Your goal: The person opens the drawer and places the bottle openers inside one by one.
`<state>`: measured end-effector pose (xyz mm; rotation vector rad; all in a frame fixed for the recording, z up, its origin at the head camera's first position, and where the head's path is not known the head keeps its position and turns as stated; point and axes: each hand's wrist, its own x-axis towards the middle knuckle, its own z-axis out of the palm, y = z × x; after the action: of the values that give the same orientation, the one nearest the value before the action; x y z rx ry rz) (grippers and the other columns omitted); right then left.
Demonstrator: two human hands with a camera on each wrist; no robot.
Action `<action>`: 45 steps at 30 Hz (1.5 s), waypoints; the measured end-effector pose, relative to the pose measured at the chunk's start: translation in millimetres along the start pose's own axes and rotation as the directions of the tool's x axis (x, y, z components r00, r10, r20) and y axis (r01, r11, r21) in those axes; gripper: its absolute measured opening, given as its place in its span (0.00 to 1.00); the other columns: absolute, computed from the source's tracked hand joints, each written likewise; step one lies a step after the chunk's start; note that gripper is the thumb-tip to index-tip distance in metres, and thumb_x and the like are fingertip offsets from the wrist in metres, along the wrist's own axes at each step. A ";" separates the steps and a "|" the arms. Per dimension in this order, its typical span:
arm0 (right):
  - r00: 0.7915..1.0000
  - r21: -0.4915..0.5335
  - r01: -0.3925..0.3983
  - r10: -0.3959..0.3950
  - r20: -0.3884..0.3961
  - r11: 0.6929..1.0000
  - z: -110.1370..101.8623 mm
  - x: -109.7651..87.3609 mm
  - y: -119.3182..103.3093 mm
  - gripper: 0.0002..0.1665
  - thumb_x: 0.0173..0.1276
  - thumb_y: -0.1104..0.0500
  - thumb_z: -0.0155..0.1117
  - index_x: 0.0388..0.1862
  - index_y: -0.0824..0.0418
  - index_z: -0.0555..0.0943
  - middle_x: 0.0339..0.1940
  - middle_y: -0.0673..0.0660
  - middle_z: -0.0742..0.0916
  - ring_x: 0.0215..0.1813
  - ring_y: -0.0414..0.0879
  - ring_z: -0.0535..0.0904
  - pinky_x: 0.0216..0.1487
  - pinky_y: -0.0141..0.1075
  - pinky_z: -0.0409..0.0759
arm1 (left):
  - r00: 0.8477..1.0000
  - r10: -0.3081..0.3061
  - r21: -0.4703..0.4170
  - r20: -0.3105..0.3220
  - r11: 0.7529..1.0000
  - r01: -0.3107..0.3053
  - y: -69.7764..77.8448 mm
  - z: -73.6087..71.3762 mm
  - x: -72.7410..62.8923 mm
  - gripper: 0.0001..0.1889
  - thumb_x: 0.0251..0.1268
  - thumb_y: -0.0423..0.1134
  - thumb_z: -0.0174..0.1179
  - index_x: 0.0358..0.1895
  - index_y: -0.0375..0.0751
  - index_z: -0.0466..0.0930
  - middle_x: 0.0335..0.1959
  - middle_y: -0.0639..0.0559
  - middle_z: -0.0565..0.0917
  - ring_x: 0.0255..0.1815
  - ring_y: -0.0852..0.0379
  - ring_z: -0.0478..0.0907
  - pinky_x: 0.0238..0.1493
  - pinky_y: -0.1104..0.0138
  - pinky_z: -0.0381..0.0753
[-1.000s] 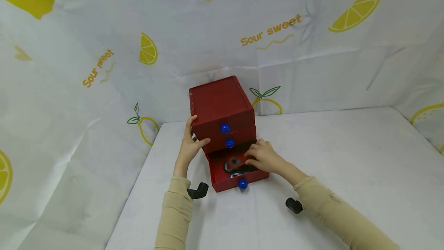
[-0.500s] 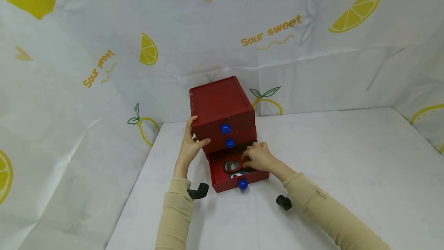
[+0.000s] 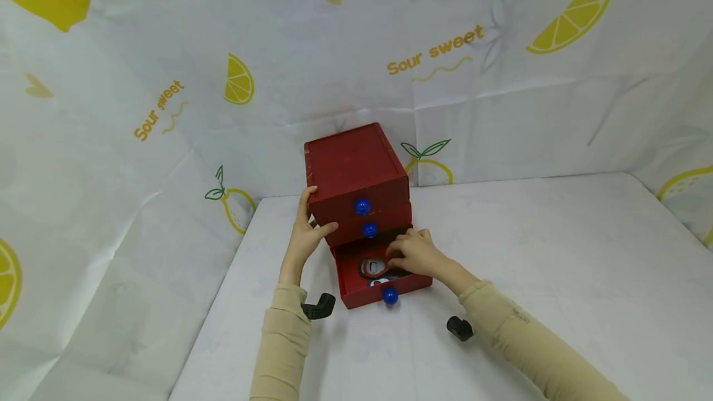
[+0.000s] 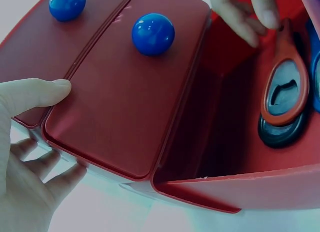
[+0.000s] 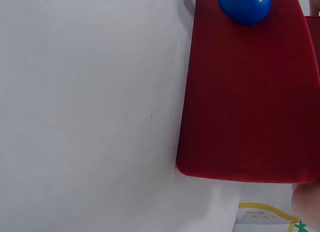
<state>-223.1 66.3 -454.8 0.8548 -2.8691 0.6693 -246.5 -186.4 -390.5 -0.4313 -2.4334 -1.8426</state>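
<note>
A red drawer cabinet [image 3: 356, 166] with blue knobs stands on the table, its bottom drawer [image 3: 344, 277] pulled out. My left hand [image 3: 302, 240] rests against the cabinet's left front corner, thumb [image 4: 52, 91] on the front, fingers along the side. My right hand [image 3: 419, 254] is over the open drawer, fingers loosely bent. In the left wrist view its fingertips are beside the narrow end of a red-rimmed oval thing [image 4: 295, 104] with a grey middle. This overlaps a similar black thing [image 4: 280, 137]; a blue one [image 4: 316, 84] lies beside them. Their exact kind is unclear.
White table cloth [image 3: 529, 252] surrounds the cabinet, and a lemon-printed sheet [image 3: 345, 85] hangs behind it. The drawer's front [image 5: 250, 101] and blue knob [image 5: 245, 4] fill much of the right wrist view. Black wrist camera mounts [image 3: 319, 307] extend from both sleeves.
My right hand has shifted slightly left over the drawer. The red-rimmed thing, edge-on by its fingers a second ago, now lies flatter over the black one. My left hand keeps its place.
</note>
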 end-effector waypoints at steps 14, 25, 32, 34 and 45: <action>0.985 0.182 0.112 -0.085 -0.152 0.977 -13.3 -28.4 -6.6 0.08 0.61 0.55 0.65 0.37 0.56 0.85 0.31 0.46 0.80 0.36 0.39 0.72 0.41 0.34 0.67 | 1.000 -0.005 0.020 -0.024 1.000 0.005 -15.6 0.1 7.0 0.43 0.53 0.29 0.65 0.67 0.65 0.52 0.66 0.43 0.63 0.67 0.42 0.62 0.64 0.42 0.62; 0.992 0.423 0.099 -0.054 -0.118 0.901 -4.4 -60.6 -20.7 0.10 0.65 0.54 0.61 0.42 0.56 0.82 0.31 0.46 0.86 0.30 0.30 0.74 0.31 0.25 0.75 | 1.000 -0.021 -0.020 0.009 1.000 0.021 8.7 1.8 -2.9 0.42 0.55 0.27 0.63 0.69 0.56 0.49 0.70 0.40 0.58 0.68 0.38 0.59 0.65 0.42 0.60; 0.997 0.351 0.073 -0.066 -0.030 0.934 6.9 -71.4 -26.2 0.12 0.65 0.51 0.61 0.44 0.54 0.81 0.27 0.42 0.83 0.28 0.28 0.72 0.29 0.24 0.73 | 1.000 -0.029 -0.020 0.006 0.999 0.029 6.9 1.2 -3.0 0.42 0.55 0.27 0.63 0.69 0.57 0.49 0.71 0.42 0.57 0.70 0.39 0.57 0.65 0.41 0.59; 0.997 0.359 0.047 -0.063 0.034 0.932 9.9 -71.5 -26.2 0.14 0.65 0.51 0.61 0.47 0.53 0.80 0.28 0.42 0.83 0.28 0.28 0.72 0.30 0.25 0.72 | 1.000 -0.030 -0.017 0.004 0.999 0.030 6.9 0.9 -3.1 0.42 0.55 0.28 0.63 0.68 0.59 0.50 0.71 0.42 0.57 0.70 0.39 0.57 0.65 0.41 0.60; 0.980 0.459 -0.010 -0.081 0.180 0.889 25.3 -67.1 -20.1 0.20 0.65 0.54 0.61 0.56 0.51 0.75 0.32 0.46 0.81 0.31 0.33 0.71 0.32 0.26 0.72 | 0.999 -0.050 -0.006 0.005 0.999 0.050 5.3 1.1 -2.7 0.42 0.55 0.29 0.63 0.68 0.62 0.50 0.72 0.44 0.56 0.71 0.39 0.56 0.66 0.42 0.58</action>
<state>-154.5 74.3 -482.6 1.0754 -2.8918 1.3698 -242.5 -184.6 -386.5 -0.3796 -2.4648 -1.8702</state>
